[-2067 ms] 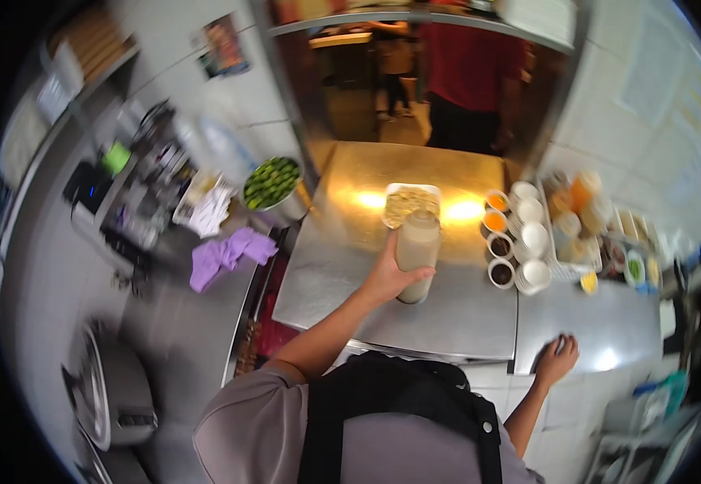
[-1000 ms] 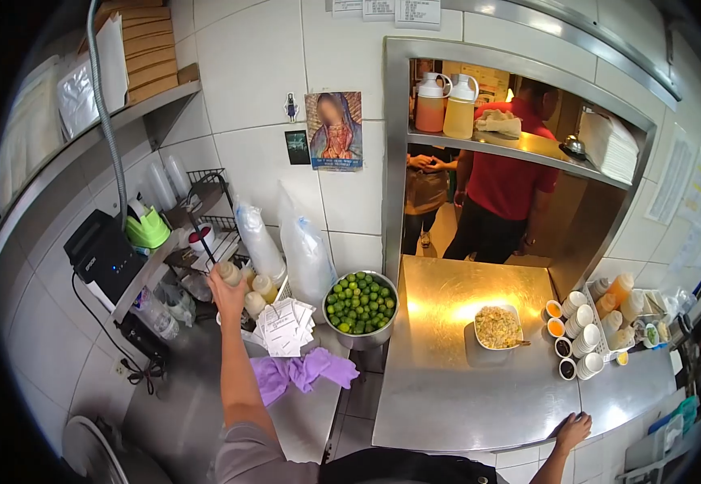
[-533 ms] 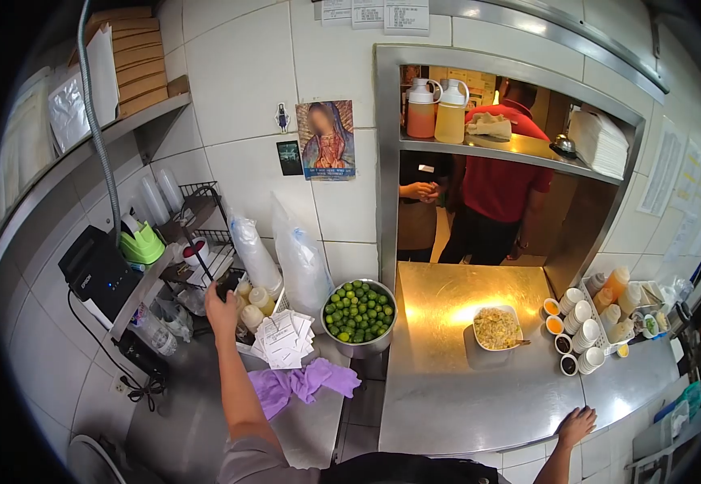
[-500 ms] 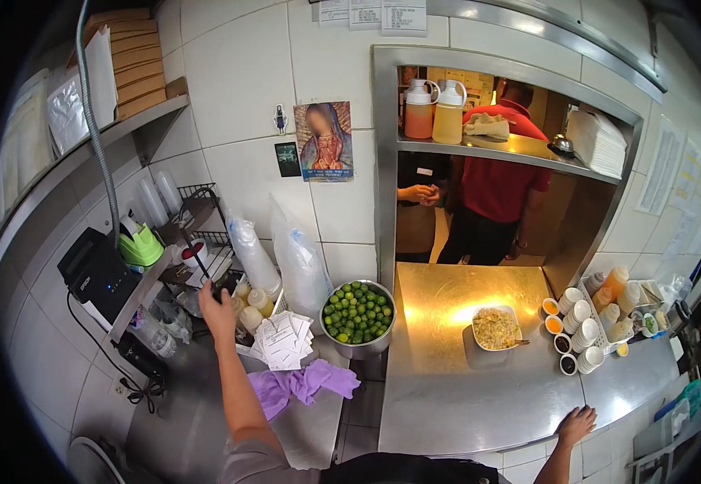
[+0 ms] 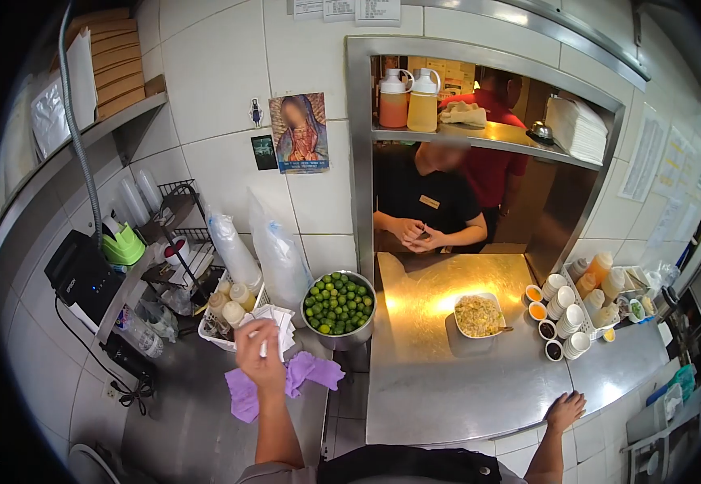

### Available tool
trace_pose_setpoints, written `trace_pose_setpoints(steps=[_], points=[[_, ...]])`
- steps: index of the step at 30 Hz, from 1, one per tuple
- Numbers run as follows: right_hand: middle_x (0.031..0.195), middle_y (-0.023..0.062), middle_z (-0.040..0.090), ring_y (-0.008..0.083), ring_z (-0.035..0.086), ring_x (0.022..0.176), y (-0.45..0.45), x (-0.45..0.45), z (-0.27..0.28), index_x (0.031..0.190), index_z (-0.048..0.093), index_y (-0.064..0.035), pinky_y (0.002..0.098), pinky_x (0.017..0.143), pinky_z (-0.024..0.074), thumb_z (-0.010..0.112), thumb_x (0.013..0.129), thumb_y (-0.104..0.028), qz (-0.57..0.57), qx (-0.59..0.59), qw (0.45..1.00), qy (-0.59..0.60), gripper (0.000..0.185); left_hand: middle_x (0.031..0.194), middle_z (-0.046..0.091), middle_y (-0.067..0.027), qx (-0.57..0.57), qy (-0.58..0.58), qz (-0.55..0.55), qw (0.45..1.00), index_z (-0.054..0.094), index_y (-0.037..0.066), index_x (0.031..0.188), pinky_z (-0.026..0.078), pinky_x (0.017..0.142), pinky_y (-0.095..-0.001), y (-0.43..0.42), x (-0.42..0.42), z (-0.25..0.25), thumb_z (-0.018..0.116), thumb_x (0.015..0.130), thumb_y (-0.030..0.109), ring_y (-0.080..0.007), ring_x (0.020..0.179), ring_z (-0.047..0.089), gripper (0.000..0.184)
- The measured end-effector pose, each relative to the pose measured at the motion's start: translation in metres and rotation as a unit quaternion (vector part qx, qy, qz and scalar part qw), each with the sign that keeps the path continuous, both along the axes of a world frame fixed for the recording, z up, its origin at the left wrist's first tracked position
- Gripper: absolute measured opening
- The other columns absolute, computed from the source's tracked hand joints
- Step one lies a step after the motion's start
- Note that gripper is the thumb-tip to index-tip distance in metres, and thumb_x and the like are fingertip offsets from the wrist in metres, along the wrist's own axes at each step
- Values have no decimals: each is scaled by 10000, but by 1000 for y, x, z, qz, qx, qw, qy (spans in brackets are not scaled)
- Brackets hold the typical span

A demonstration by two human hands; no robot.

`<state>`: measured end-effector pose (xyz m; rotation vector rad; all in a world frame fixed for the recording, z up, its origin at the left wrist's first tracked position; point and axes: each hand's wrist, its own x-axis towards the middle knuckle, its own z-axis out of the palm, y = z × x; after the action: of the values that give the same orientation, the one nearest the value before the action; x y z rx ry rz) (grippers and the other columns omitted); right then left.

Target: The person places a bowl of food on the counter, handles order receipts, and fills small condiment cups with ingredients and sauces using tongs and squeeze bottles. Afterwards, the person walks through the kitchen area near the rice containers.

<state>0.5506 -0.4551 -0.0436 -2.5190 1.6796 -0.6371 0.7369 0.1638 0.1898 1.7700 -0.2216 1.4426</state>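
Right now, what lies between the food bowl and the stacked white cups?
In the head view, counter beside the food bowl, then four sauce cups, two orange, two dark.

My left hand (image 5: 260, 355) is at the paper slips (image 5: 284, 331), near a purple cloth (image 5: 315, 373) and a pot (image 5: 344, 342) of limes (image 5: 338, 302). My right hand (image 5: 566, 411) rests on the metal counter (image 5: 455, 403) at its edge.

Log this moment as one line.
left hand: at paper slips | right hand: on counter | food: on counter
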Motion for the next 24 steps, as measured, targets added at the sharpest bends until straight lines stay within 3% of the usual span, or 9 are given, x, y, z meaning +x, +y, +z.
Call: trace_pose_setpoints(steps=[2,12,18,20,21,22,24], points=[[1443,170,413,359,323,1382,-3,0,-5,1301,482,-69,552,1144,201,490,951,-299,0,-9,1000,2,419,925,646,-108,-8,25,-70,997,700,16,888,494,757,-309,-20,-2,-13,722,761,-50,-220,847,619,145],[1443,171,418,362,311,1388,4,-1,7,1306,470,-63,557,1141,197,456,967,-316,17,-10,1000,18,423,867,651,-99,-54,84,-264,959,569,46,736,488,681,-309,-130,-26,-53,811,702,-17,-230,765,614,252],[1463,157,405,356,300,1398,-6,-1,-5,1357,462,-75,557,1147,184,450,967,-315,9,-7,1000,21,458,831,630,-93,95,149,-385,906,612,10,767,476,643,-305,-157,-33,-107,755,781,23,-230,733,611,145],[1470,155,398,356,297,1402,-6,2,-5,1366,460,-78,558,1148,183,451,967,-314,8,-5,1000,25,464,805,611,-111,63,262,-416,868,625,-8,815,460,617,-270,-157,-30,-154,660,874,31,-190,687,598,79],[1479,157,388,363,290,1406,-5,3,-2,1367,458,-79,565,1147,183,451,967,-319,0,9,999,31,466,751,597,-88,38,267,-412,870,600,-4,817,451,574,-255,-159,-28,-171,559,967,102,-154,643,589,188],[1488,159,378,370,283,1411,-4,5,2,1367,455,-81,571,1145,182,451,966,-323,-9,23,999,38,468,751,597,-88,40,267,-414,869,600,-4,817,451,574,-255,-157,-28,-190,559,967,102,-154,643,589,188],[1496,164,367,378,279,1412,4,19,21,1365,451,-75,580,1142,182,451,966,-331,-39,51,997,50,475,699,580,-50,-86,406,-397,819,562,11,808,433,529,-242,-153,-27,-210,483,1018,186,-106,588,562,284]])
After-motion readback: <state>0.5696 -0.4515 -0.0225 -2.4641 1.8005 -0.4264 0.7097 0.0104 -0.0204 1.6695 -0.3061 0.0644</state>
